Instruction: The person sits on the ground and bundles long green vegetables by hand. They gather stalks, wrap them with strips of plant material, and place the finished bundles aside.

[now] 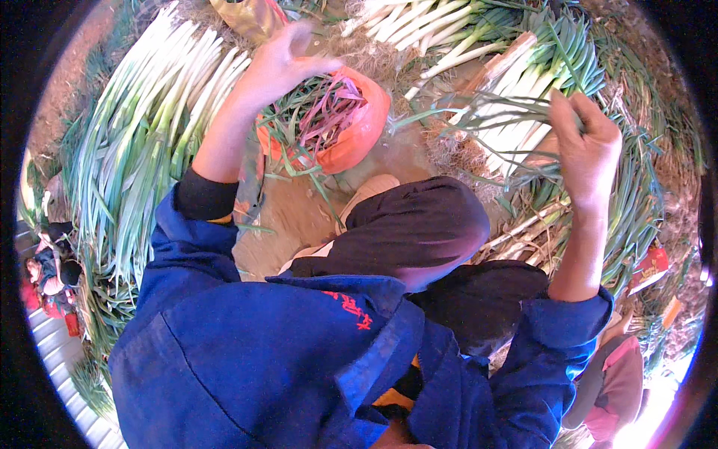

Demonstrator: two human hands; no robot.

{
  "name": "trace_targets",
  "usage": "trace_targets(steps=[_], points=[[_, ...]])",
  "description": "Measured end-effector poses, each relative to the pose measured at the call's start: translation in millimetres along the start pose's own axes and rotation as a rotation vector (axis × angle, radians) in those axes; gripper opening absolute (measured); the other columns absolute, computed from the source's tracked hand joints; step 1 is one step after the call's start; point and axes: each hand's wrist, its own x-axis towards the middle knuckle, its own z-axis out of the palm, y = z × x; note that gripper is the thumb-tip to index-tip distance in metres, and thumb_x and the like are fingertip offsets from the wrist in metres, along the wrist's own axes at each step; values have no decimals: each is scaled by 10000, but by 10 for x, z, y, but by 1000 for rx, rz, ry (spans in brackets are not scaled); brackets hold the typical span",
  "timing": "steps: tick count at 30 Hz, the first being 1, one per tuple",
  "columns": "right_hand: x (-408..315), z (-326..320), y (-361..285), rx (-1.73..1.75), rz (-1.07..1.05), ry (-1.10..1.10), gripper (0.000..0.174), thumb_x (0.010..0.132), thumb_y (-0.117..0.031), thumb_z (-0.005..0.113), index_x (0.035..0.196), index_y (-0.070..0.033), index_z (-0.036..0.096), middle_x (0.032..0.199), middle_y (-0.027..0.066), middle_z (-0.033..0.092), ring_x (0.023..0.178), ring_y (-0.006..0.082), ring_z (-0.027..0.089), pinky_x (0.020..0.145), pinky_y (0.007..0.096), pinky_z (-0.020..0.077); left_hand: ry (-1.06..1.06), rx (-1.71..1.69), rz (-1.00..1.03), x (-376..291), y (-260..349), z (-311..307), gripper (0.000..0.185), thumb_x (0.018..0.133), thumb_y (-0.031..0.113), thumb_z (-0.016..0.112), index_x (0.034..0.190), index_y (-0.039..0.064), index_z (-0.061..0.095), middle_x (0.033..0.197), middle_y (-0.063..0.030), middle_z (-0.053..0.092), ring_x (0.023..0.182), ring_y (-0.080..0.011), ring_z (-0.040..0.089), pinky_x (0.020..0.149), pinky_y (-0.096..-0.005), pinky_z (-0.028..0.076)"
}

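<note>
My left hand point(275, 70) is raised with thumb and fingers spread, holding nothing. Its thumb reaches over the rim of an orange-red plastic bag point(373, 104). Inside the bag lie thin green and purple strips point(331, 115), some spilling over its near edge. On the right, my right hand point(586, 140) pinches a few long thin green strips point(505, 115), which trail leftwards over a bunch of leeks or large green onions point(524, 90). That bunch has white stalks and stringy roots, and lies beside a wooden piece point(499, 64).
A long pile of leeks point(151, 123) covers the left side, with more stalks point(423, 19) at the top. A gold-coloured bag point(249, 17) stands behind my left hand. Other people point(50, 269) sit at far left; part of another person point(614, 387) shows lower right.
</note>
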Motion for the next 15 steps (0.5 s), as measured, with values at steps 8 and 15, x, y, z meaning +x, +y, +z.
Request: trace_targets(steps=[8, 15], points=[[392, 491, -794, 661, 81, 32, 234, 859, -264, 611, 810, -35, 611, 633, 2, 521, 594, 82, 477, 549, 240, 408, -255, -704, 530, -86, 1284, 749, 692, 584, 181, 848, 1175, 21, 528, 1094, -89, 604, 1025, -174, 551, 916, -298, 413], [801, 351, -204, 975, 135, 369, 277, 843, -243, 582, 1026, -38, 542, 862, 77, 594, 722, 208, 579, 636, 368, 502, -637, -558, 44, -401, 858, 599, 226, 872, 242, 634, 975, 40, 634, 753, 13, 607, 647, -43, 537, 584, -205, 441]])
